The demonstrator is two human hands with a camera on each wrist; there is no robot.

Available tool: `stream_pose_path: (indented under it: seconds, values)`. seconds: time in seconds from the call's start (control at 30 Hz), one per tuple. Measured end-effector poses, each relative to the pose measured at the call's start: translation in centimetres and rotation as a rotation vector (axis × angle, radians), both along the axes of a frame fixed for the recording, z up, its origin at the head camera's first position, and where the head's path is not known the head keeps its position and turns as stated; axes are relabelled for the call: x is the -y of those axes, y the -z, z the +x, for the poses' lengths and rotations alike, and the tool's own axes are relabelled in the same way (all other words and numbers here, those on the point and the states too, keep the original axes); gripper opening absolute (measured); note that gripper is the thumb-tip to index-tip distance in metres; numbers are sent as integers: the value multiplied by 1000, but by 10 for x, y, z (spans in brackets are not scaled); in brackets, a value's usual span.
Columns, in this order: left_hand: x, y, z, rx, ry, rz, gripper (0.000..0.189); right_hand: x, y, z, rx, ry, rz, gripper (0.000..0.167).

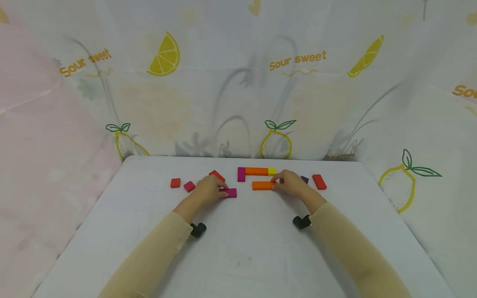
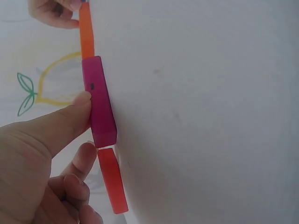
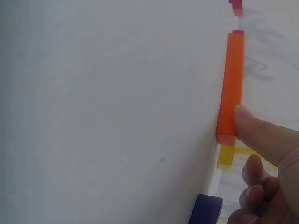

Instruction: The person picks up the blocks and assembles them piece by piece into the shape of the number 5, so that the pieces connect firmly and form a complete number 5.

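Note:
My left hand point(image 1: 209, 190) holds a magenta block point(image 1: 231, 193) by its left end, thumb along the near side in the left wrist view. An orange block point(image 1: 262, 186) lies to the right of it, its right end pinched by my right hand point(image 1: 292, 183). In the right wrist view the thumb point(image 3: 261, 133) presses on the near face of this block; the fingertips behind it are hidden. Just beyond, another magenta block point(image 1: 241, 174), a longer orange block point(image 1: 256, 171) and a yellow block point(image 1: 272, 171) stand joined in a row.
Left of the left hand lie a red block point(image 1: 175, 183), a pinkish-red block point(image 1: 189, 186) and a red-orange block point(image 1: 217, 175). A dark purple block point(image 1: 304, 179) and a red block point(image 1: 319, 181) lie on the right. A patterned cloth point(image 1: 231, 103) hangs behind the white table point(image 1: 246, 240).

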State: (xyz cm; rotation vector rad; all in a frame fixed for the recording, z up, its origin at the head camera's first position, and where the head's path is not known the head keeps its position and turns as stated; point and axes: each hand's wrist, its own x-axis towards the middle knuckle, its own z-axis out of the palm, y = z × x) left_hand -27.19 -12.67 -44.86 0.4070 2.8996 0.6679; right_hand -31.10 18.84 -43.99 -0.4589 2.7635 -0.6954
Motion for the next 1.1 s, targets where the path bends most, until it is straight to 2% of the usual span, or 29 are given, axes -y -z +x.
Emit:
stream_pose_path:
  seconds: [0.27, 0.5, 0.7, 0.97, 1.1]
  values:
    - [-12, 6, -5, -13, 33, -3, 24, 2, 1, 5, -3, -26, -5, 27]
    - [-22, 2, -4, -11, 36, -5, 25, 6, 0, 10, 36, 3, -19, 27]
    - [-29, 2, -5, -19, 58, 12, 25, 9, 0, 13, 37, -6, -17, 28]
    - [-33, 2, -5, 2, 49, 21, 27, 11, 0, 14, 27, -10, -8, 27]
    - [-32, 3, -4, 9, 37, 3, 37, 9, 1, 13, 30, -8, -5, 30]
